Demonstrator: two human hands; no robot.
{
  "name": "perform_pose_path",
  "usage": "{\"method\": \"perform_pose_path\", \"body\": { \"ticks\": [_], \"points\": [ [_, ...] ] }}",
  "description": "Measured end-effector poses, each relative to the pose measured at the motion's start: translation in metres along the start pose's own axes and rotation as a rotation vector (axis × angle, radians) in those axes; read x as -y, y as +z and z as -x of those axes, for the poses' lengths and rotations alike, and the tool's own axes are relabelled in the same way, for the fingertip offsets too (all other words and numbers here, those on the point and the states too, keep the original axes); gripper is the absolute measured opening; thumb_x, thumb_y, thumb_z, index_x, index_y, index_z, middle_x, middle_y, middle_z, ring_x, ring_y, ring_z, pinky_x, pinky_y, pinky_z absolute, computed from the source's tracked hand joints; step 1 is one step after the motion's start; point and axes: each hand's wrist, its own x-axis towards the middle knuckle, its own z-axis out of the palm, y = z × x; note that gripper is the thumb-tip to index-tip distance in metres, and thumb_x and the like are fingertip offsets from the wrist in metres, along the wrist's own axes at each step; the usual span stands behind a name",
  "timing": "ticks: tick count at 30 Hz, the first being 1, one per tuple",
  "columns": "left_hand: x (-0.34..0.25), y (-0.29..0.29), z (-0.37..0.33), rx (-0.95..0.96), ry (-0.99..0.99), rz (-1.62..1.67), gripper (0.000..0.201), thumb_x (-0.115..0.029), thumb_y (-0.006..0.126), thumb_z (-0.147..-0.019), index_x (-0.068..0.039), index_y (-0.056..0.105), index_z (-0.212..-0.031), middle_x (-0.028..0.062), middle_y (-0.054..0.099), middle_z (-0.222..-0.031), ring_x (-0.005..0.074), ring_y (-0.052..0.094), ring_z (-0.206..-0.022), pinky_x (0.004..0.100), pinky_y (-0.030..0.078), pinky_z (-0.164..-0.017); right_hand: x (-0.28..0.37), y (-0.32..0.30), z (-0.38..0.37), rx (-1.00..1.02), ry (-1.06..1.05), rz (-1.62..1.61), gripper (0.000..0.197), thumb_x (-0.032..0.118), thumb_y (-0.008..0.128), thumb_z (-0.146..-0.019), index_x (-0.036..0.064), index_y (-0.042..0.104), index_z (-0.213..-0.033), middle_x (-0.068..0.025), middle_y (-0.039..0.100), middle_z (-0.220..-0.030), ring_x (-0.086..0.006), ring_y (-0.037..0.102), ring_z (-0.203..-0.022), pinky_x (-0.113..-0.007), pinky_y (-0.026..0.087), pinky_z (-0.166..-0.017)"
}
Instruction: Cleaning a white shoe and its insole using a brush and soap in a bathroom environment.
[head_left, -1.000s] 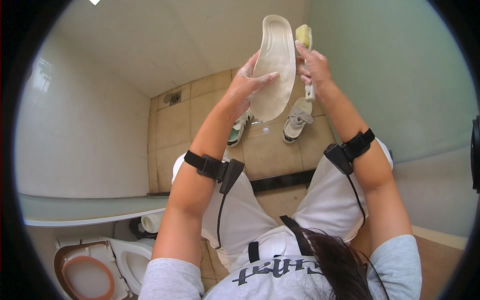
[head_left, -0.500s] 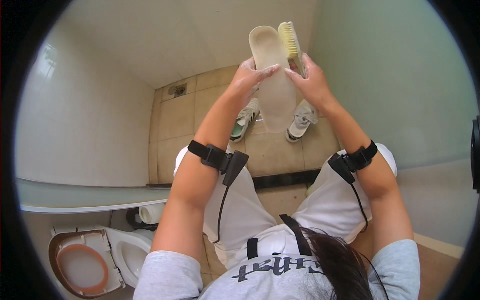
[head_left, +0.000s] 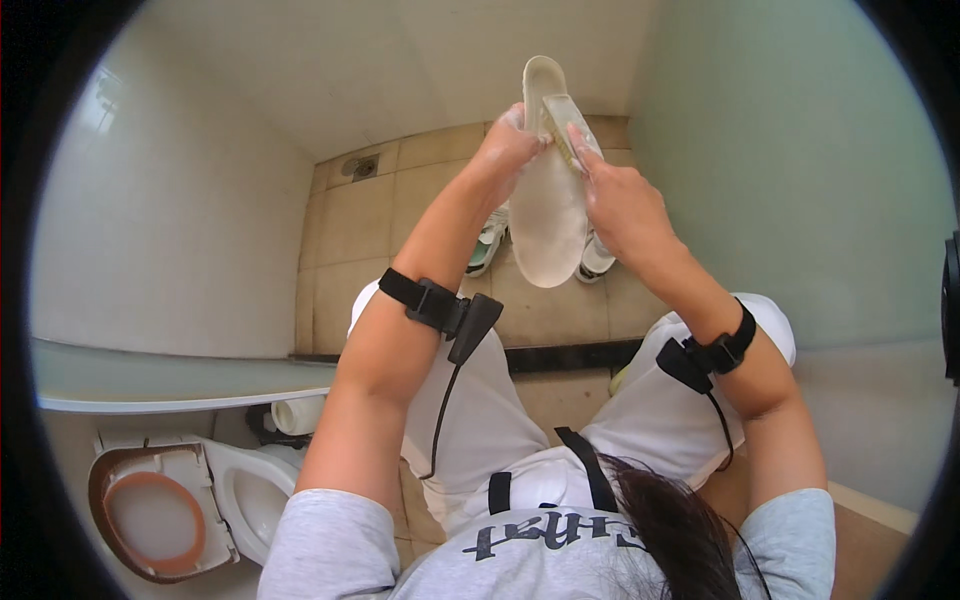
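A pale shoe insole (head_left: 549,225) is held up in front of me, its narrow heel end pointing away. My left hand (head_left: 515,148) grips its left edge with the thumb over the upper face; whitish suds coat the fingers. In my right hand (head_left: 622,195) is a scrubbing brush (head_left: 567,125) with a pale back and yellow bristles, turned bristles-down against the insole near its middle. The forefinger lies along the brush's back. Below the insole, partly covered by it, stand a left sneaker (head_left: 487,245) and a right sneaker (head_left: 596,262) on the tiles.
A floor drain (head_left: 361,168) lies at the far left of the tiled floor. Pale walls rise at left and back, a greenish panel (head_left: 800,180) at right. A dark sill (head_left: 570,357) crosses before my knees. At lower left is a toilet (head_left: 255,500) with a raised lid.
The brush has flipped from bristles-up beside the insole to bristles-down on it. The insole has tilted and come slightly nearer, and my right hand has moved over the brush's back.
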Motion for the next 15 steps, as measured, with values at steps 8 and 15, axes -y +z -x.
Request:
{"method": "perform_pose_path", "body": {
  "ticks": [8, 15],
  "points": [
    [0.001, 0.011, -0.001, -0.004, 0.061, -0.032, 0.036, -0.009, 0.059, -0.088, 0.001, 0.047, -0.121, 0.0119, 0.061, -0.103, 0.0209, 0.062, -0.087, 0.0372, 0.053, -0.074, -0.023, 0.009, -0.047, -0.19, -0.062, -0.139, 0.051, 0.017, 0.044, -0.095, 0.0192, 0.033, -0.144, -0.0283, 0.062, -0.081, -0.045, 0.061, -0.076, -0.054, 0.047, -0.068],
    [0.01, -0.022, -0.017, -0.168, 0.054, 0.081, 0.027, -0.005, 0.055, -0.087, 0.002, 0.053, -0.114, 0.0117, 0.063, -0.094, 0.0218, 0.062, -0.084, 0.0378, 0.051, -0.073, 0.019, 0.012, 0.019, 0.038, -0.047, 0.017, 0.056, 0.013, 0.045, -0.09, 0.0115, 0.032, -0.144, -0.0255, 0.064, -0.076, -0.0413, 0.064, -0.072, -0.052, 0.051, -0.068]
  ]
}}
